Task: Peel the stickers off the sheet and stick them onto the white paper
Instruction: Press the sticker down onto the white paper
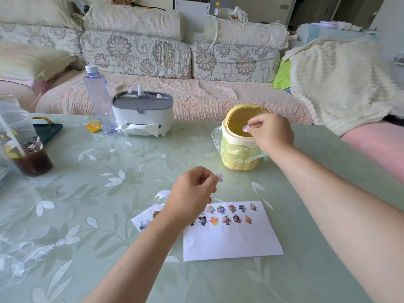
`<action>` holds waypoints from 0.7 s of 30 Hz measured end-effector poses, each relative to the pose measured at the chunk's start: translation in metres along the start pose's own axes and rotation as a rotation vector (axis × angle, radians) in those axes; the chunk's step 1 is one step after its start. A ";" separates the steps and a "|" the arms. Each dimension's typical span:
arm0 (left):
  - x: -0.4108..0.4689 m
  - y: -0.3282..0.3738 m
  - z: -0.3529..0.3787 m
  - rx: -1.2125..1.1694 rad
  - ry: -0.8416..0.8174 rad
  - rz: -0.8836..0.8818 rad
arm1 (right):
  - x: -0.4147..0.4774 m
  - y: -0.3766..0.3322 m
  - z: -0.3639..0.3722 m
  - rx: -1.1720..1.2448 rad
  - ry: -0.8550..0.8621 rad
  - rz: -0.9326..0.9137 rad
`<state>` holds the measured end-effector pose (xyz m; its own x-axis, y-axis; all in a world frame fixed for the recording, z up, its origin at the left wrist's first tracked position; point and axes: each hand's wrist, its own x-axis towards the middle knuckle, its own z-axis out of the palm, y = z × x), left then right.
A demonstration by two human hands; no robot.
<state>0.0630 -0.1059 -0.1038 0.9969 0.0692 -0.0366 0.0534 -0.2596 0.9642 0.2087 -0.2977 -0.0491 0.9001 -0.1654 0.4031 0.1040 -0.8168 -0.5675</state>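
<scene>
The white paper point(231, 241) lies on the green table with two rows of several cartoon stickers point(227, 215) along its far edge. Left of it, partly under my left arm, lies the sticker sheet point(144, 219) with a few stickers left on it. My left hand point(192, 193) hovers above the paper's far left corner and pinches a small pale sticker point(219, 176) at its fingertips. My right hand point(271, 132) is stretched out over the mouth of the yellow mini bin point(238, 156) and pinches a small pale scrap point(246, 128).
A white-and-grey tissue box point(142, 114) and a clear bottle point(98, 97) stand at the table's far side. A cup of dark drink point(28, 154) stands at the left edge, with a dark pouch point(47, 130) behind it. A sofa runs beyond the table.
</scene>
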 end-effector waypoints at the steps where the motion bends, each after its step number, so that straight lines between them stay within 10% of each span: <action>1: 0.000 0.000 -0.001 -0.004 -0.003 -0.003 | 0.004 0.000 0.001 -0.010 -0.032 0.002; 14: -0.013 0.006 -0.002 -0.188 -0.022 -0.170 | -0.135 -0.021 -0.024 0.076 -0.379 -0.444; 21: -0.020 0.001 0.008 -0.255 -0.126 -0.286 | -0.156 -0.002 -0.015 -0.064 -0.135 -0.629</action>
<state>0.0435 -0.1151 -0.1040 0.9440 -0.0190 -0.3294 0.3294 0.0014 0.9442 0.0617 -0.2791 -0.1002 0.7213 0.4230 0.5484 0.6071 -0.7673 -0.2067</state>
